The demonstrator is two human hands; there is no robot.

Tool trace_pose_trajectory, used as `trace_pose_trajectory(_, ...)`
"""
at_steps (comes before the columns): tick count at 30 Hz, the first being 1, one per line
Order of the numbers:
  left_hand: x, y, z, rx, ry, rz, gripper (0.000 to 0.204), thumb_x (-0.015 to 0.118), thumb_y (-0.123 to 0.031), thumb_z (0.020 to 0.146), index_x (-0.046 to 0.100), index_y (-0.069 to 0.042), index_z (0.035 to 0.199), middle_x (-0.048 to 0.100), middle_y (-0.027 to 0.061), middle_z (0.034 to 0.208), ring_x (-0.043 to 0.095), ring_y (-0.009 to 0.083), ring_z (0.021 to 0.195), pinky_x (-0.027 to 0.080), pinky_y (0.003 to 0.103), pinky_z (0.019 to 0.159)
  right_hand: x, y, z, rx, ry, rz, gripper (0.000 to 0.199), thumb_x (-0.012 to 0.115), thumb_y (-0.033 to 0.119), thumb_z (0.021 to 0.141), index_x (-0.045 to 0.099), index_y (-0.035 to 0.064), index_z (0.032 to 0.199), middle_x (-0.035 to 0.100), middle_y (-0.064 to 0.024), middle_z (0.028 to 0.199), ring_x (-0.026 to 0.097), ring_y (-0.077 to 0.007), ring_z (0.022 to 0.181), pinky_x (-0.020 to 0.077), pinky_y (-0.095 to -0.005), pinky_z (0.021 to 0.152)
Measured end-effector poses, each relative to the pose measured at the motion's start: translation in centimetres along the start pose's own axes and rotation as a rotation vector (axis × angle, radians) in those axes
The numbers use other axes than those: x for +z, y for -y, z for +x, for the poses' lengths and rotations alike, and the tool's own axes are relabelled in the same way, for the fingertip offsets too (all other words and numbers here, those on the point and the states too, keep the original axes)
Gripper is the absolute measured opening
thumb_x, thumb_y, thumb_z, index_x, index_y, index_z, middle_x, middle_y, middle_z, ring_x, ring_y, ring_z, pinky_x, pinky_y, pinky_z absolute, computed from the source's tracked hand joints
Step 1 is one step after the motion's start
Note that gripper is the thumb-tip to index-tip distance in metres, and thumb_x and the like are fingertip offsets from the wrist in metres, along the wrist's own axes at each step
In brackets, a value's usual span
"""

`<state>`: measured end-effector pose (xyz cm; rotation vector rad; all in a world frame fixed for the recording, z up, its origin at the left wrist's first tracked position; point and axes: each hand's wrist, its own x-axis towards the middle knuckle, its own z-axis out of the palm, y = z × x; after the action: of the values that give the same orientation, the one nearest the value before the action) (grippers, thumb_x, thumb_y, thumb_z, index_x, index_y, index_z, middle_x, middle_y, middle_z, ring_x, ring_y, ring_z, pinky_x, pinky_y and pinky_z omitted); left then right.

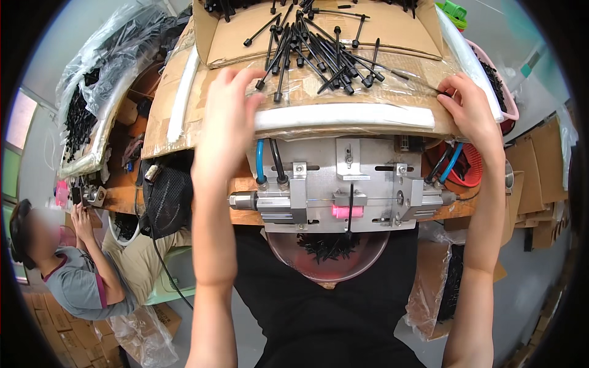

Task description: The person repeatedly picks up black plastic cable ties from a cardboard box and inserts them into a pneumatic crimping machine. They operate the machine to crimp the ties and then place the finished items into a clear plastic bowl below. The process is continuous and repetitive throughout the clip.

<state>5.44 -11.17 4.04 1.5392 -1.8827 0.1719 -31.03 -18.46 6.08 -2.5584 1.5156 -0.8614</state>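
My left hand (230, 113) is over the left part of the cardboard, smeared a little by motion. Its fingers are apart beside a pile of black plastic rods with thick heads (319, 52), and nothing shows between them. At the right edge of the cardboard, my right hand (469, 107) pinches a thin black rod (443, 93), mostly hidden by the fingers. Between my forearms is a metal fixture (322, 161) with a pneumatic cylinder on each side. One black rod (351, 205) lies front to back across its middle, by a pink block (348, 212).
Below the fixture, a clear bowl (288, 260) holds many black pieces. A white foam strip (343, 116) edges the cardboard (178, 80). Blue air hoses (259, 161) rise at the fixture's sides. A red basket (469, 165) stands right; a co-worker (92, 270) sits at left.
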Motion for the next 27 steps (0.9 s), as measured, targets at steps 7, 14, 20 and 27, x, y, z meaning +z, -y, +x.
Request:
trace_pose_trajectory(7,-1.7,1.6,1.8,0.016,0.087,-0.228,0.019,0.066,0.005,0.081,0.065,0.000,0.100,0.062,0.0105,0.089,0.060,0.0202,0.076,0.050,0.031,0.075,-0.5,0.2,-0.5,0.079,-0.142,0.206,0.019,0.064,0.008,0.090,0.064,0.0018,0.108,0.057,-0.0048,0.074,0.053,-0.0111,0.067,0.0444,-0.0274,0.060)
trace_pose_trajectory(14,-1.1,-9.0,-11.6,0.062,0.062,-0.136,0.047,0.060,0.009,0.076,0.058,0.000,0.122,0.061,0.0117,0.099,0.057,0.0270,0.090,0.048,0.035,0.081,-2.5,2.6,-4.9,0.211,-0.234,0.978,0.025,0.062,0.013,0.097,0.061,-0.0028,0.115,0.062,-0.0034,0.087,0.054,-0.0047,0.070,0.0417,-0.0181,0.056)
trace_pose_trajectory(20,4.2,-13.8,-17.1,0.011,0.345,-0.169,0.077,0.065,0.010,0.076,0.034,0.005,0.147,0.051,0.0117,0.102,0.052,0.0272,0.091,0.045,0.036,0.085,-2.3,6.1,-8.2,0.054,-0.283,1.158,0.026,0.062,0.014,0.097,0.058,-0.0032,0.116,0.064,-0.0107,0.087,0.055,-0.0104,0.067,0.0436,-0.0213,0.051)
trace_pose_trajectory(27,4.5,-13.9,-16.4,0.051,0.422,-0.082,0.074,0.062,0.009,0.079,0.033,0.005,0.147,0.050,0.0110,0.099,0.051,0.0251,0.089,0.045,0.036,0.083,-1.7,7.6,-10.1,0.013,-0.456,0.968,0.023,0.063,0.014,0.095,0.056,-0.0022,0.110,0.067,-0.0179,0.093,0.058,-0.0130,0.070,0.0471,-0.0224,0.055)
